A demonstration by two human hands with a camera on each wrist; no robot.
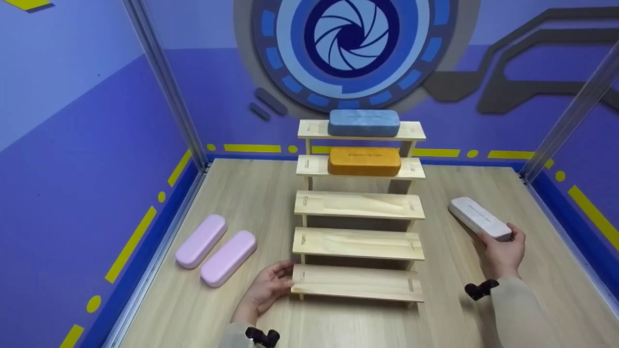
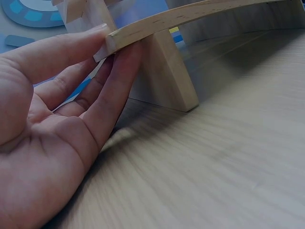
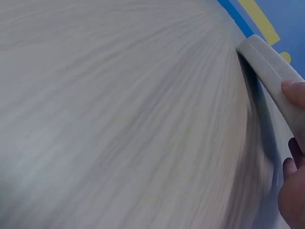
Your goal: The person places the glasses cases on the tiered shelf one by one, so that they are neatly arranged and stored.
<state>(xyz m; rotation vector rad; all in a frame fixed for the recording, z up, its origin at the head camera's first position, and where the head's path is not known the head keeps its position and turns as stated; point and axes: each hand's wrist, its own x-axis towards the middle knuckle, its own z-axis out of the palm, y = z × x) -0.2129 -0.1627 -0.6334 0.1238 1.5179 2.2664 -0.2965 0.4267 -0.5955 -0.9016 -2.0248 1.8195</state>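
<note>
My right hand (image 1: 505,250) grips the near end of a white glasses case (image 1: 479,218) to the right of a stepped wooden rack; thumb and fingers lie on its two sides. In the right wrist view the case (image 3: 271,67) slants at the right edge, with a shadow beneath it. My left hand (image 1: 265,288) pinches the left end of the rack's lowest shelf (image 1: 358,284), thumb on top and fingers below, as the left wrist view shows. A blue case (image 1: 364,123) lies on the top shelf, an orange case (image 1: 364,162) on the second.
Two pink cases (image 1: 201,240) lie side by side on the wooden table (image 1: 261,193), left of the rack. Purple panels (image 1: 208,96) with metal corner posts (image 1: 167,82) enclose the table at the back and sides.
</note>
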